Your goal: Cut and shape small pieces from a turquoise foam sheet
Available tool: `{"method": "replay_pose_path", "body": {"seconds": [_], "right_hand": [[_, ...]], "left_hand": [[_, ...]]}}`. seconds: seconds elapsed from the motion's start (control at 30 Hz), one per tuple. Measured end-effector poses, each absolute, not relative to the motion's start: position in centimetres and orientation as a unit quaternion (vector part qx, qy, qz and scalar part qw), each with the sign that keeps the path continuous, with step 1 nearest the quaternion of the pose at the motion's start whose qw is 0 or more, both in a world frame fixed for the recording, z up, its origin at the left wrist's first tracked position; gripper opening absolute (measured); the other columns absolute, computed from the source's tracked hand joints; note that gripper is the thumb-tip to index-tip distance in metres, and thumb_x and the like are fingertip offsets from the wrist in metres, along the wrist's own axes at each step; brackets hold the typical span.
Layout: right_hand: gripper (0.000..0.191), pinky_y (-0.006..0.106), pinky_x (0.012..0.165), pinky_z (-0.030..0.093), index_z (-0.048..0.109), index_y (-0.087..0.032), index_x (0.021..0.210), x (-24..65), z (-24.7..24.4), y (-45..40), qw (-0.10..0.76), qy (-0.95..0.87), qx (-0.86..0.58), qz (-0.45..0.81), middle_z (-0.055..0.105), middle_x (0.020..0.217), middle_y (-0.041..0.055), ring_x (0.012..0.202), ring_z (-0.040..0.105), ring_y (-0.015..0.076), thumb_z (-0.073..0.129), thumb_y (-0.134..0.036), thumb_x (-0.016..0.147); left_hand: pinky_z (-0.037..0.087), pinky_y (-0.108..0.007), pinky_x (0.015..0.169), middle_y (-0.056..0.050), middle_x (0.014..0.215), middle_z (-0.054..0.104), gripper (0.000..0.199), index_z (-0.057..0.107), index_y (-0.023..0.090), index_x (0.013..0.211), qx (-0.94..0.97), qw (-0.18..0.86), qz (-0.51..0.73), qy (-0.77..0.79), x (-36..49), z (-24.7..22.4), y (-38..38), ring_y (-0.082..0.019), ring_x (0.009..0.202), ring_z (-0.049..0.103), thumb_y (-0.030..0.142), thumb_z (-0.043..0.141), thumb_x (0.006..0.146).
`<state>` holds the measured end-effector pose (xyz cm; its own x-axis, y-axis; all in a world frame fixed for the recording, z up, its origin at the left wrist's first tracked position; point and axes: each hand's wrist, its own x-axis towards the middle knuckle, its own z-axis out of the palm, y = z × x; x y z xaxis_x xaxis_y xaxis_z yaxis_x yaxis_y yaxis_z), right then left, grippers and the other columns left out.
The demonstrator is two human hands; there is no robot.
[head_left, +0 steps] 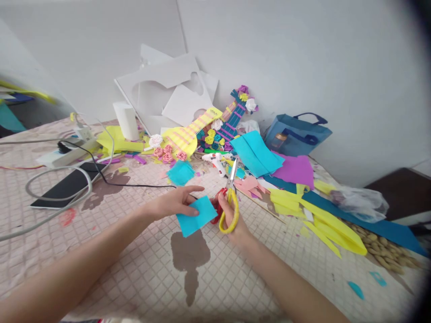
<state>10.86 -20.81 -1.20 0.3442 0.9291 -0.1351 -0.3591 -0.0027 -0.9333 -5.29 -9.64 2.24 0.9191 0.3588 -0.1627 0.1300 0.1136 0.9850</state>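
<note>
Between the thumb and fingers of my left hand (pixel 175 202) is a square of turquoise crepe paper (pixel 197 217), held above the table. My right hand (pixel 232 217) grips a pair of scissors (pixel 232 177) with one yellow and one red handle; the blades point up and away from me, apart from the square. Just beyond my left hand lies a small stack of turquoise squares (pixel 181 172). A white glue gun (pixel 217 162) rests past the scissors, with pink paper scraps (pixel 251 186) to its right.
A yellow paper guitar (pixel 182 137) and a blue one (pixel 234 121) lean at the back. Turquoise sheets (pixel 256 152), yellow strips (pixel 323 220) and peanuts (pixel 380 251) lie right. On the left are a power strip (pixel 57 154), cables and a black tablet-like slab (pixel 69 186).
</note>
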Motion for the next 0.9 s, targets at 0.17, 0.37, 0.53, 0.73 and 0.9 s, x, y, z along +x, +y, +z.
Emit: {"method": "replay_pose_path", "body": {"seconds": [0.17, 0.37, 0.53, 0.73, 0.9], "right_hand": [[0.038, 0.021, 0.053, 0.040, 0.050, -0.020, 0.077, 11.47, -1.39, -20.54, 0.619, -0.362, -0.497, 0.489, 0.052, 0.065, -0.0061, 0.057, 0.050, 0.0090, 0.079, -0.038, 0.061], [0.033, 0.020, 0.045, 0.036, 0.046, -0.021, 0.081, 11.26, -1.07, -21.16, 0.577, -0.381, -0.549, 0.469, 0.048, 0.062, -0.0085, 0.047, 0.045, 0.0070, 0.072, -0.034, 0.066], [0.034, 0.020, 0.044, 0.036, 0.047, -0.021, 0.083, 11.51, -1.12, -21.29, 0.550, -0.407, -0.548, 0.481, 0.048, 0.061, -0.0085, 0.046, 0.045, 0.0069, 0.072, -0.039, 0.070], [0.033, 0.019, 0.043, 0.037, 0.046, -0.020, 0.079, 11.31, -0.70, -21.30, 0.525, -0.420, -0.548, 0.497, 0.047, 0.063, -0.0082, 0.048, 0.044, 0.0064, 0.072, -0.035, 0.066], [0.033, 0.018, 0.042, 0.037, 0.045, -0.021, 0.079, 11.49, -1.17, -21.11, 0.542, -0.416, -0.553, 0.477, 0.047, 0.064, -0.0083, 0.047, 0.044, 0.0059, 0.071, -0.035, 0.067]], "left_hand": [[0.041, -0.022, 0.050, -0.001, 0.073, 0.068, 0.079, 0.037, 0.017, 0.137, 0.714, 0.677, 0.044, 0.173, -5.53, 1.81, -9.82, -0.015, 0.061, 0.061, 0.029, 0.074, 0.068], [0.041, -0.022, 0.051, -0.003, 0.076, 0.067, 0.062, 0.054, 0.014, 0.123, 0.757, 0.583, 0.142, 0.257, -5.53, 2.04, -9.37, -0.015, 0.063, 0.059, 0.036, 0.072, 0.068], [0.042, -0.023, 0.051, -0.002, 0.075, 0.065, 0.056, 0.062, 0.016, 0.115, 0.794, 0.514, 0.174, 0.274, -5.61, 2.48, -9.20, -0.016, 0.066, 0.059, 0.040, 0.072, 0.065], [0.042, -0.022, 0.052, -0.001, 0.073, 0.062, 0.052, 0.063, 0.017, 0.112, 0.807, 0.512, 0.169, 0.241, -5.32, 1.93, -9.69, -0.015, 0.066, 0.056, 0.038, 0.073, 0.065], [0.039, -0.021, 0.049, 0.004, 0.060, 0.052, 0.050, 0.061, 0.014, 0.111, 0.736, 0.588, 0.197, 0.271, -5.16, 1.54, -9.35, -0.010, 0.054, 0.050, 0.042, 0.070, 0.071]]}}
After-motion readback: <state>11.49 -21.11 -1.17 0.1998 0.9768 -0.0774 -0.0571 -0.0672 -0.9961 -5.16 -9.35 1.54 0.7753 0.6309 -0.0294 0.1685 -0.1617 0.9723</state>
